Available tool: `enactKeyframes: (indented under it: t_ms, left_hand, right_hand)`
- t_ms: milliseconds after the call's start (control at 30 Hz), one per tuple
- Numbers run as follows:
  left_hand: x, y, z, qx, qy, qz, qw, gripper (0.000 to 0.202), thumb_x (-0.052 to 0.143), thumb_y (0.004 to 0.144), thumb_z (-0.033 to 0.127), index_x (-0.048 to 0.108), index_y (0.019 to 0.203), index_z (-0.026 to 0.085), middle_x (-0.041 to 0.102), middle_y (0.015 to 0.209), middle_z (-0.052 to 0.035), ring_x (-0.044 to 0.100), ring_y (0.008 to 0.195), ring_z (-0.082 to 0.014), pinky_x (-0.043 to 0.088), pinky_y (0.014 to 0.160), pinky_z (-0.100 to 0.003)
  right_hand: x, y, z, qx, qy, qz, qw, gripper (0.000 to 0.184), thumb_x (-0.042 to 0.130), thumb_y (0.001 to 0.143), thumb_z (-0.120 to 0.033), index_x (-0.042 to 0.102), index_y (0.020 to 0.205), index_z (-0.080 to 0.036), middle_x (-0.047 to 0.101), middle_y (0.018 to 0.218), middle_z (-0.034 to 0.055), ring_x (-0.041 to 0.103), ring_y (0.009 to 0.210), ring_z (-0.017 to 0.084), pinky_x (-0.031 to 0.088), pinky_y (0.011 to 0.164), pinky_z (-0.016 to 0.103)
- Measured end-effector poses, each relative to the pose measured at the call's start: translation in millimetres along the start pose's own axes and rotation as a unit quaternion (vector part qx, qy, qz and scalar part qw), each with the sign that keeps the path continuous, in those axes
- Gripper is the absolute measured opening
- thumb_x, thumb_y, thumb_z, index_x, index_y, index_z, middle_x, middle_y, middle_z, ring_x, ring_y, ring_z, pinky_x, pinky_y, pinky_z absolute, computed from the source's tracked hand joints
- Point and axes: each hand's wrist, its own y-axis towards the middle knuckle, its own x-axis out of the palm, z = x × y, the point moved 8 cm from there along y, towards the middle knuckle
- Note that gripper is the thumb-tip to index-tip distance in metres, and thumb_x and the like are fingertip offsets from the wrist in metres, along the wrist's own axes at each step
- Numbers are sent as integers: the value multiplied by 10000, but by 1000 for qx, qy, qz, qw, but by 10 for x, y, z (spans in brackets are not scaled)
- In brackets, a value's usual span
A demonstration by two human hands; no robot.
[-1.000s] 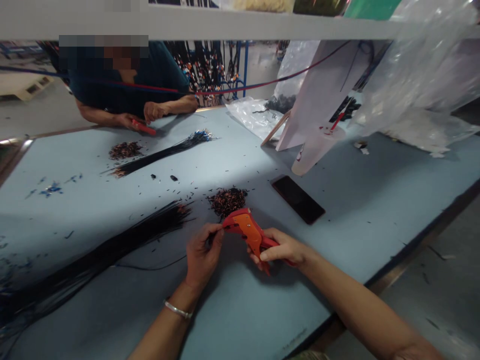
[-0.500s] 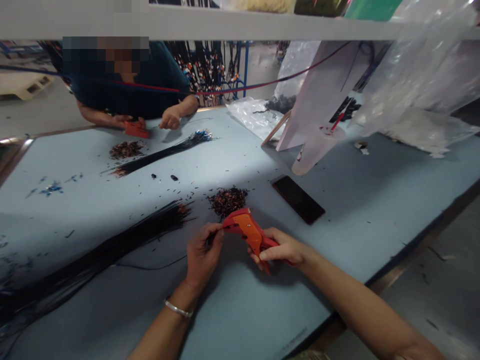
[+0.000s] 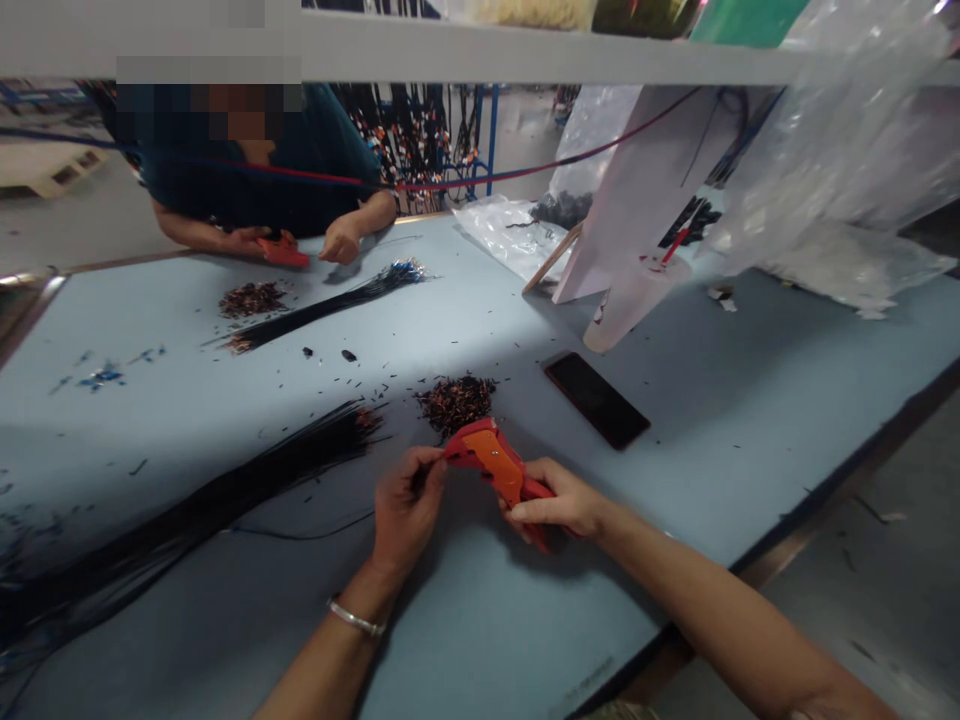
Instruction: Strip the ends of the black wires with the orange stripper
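My right hand is wrapped round the handles of a red and orange wire stripper, whose jaws point left. At those jaws my left hand is closed, pinching a thin black wire that trails left behind the wrist; the fingers hide its tip. Just beyond the tool lies a pile of short black and copper-coloured offcuts. A thick bundle of black wires with copper-coloured ends stretches across the table to my left.
Across the table, a person holds a red tool beside a smaller wire bundle. A phone, a plastic cup and plastic bags lie to the right. A shelf and a hanging red-blue cable cross above.
The wire stripper's handles have come closer together in my right hand. My left hand stays at the jaws. Across the table, the person's red tool has shifted slightly right.
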Motion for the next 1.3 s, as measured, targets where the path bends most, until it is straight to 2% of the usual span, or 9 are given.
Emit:
enactKeyframes:
  t_ms: [500, 700, 833, 967, 1100, 1167, 1300]
  left_hand:
    - [-5, -8, -30, -8, 13, -13, 1000, 176, 575, 861, 281, 690, 808, 159, 657, 678, 0, 556, 595, -106, 436, 577, -192]
    - [-2, 9, -31, -18, 11, -12, 1000, 175, 582, 851, 290, 688, 808, 158, 643, 663, 5, 545, 586, -105, 431, 564, -191]
    - [-2, 21, -8, -17, 10, -7, 1000, 183, 587, 850, 303, 684, 807, 154, 631, 654, 6, 537, 582, -104, 427, 560, -191]
    - [-36, 18, -65, -34, 6, 15, 999, 189, 601, 846, 323, 670, 794, 156, 601, 644, 14, 507, 582, -100, 413, 553, -189]
    - [-57, 15, -124, -52, -3, 28, 998, 203, 604, 850, 342, 662, 786, 157, 577, 643, 17, 490, 597, -101, 416, 571, -193]
    - [-58, 16, -132, -57, -7, 30, 998, 207, 607, 848, 346, 660, 780, 157, 574, 643, 17, 485, 592, -100, 416, 570, -193]
    - [-53, 12, -142, -69, -17, 30, 997, 199, 611, 843, 345, 664, 790, 161, 579, 652, 19, 490, 594, -97, 414, 568, -189]
  right_hand:
    - [14, 11, -10, -3, -37, 5, 999, 369, 750, 705, -454, 539, 731, -152, 554, 511, -46, 483, 368, 72, 410, 338, 163]
    - [-13, 23, -17, -12, -24, 30, 999, 391, 771, 691, -448, 505, 687, -162, 489, 446, -72, 409, 320, 53, 309, 287, 141]
    - [24, 37, -37, -18, -5, -1, 1000, 387, 777, 689, -442, 530, 698, -145, 524, 480, -47, 454, 353, 66, 362, 318, 152]
    - [-9, 38, -65, -37, 57, -12, 998, 360, 789, 680, -381, 585, 817, -119, 599, 584, -6, 548, 437, 108, 465, 391, 202]
    - [-58, 35, -106, -64, 129, -8, 990, 363, 784, 679, -327, 610, 917, -116, 644, 739, 36, 640, 612, 158, 525, 547, 265]
    - [-51, 38, -109, -68, 133, -12, 989, 370, 777, 689, -323, 615, 952, -119, 649, 782, 46, 651, 680, 173, 529, 611, 288]
    - [-10, 43, -114, -70, 102, -23, 992, 379, 764, 715, -355, 606, 970, -123, 634, 818, 54, 642, 702, 173, 519, 606, 281]
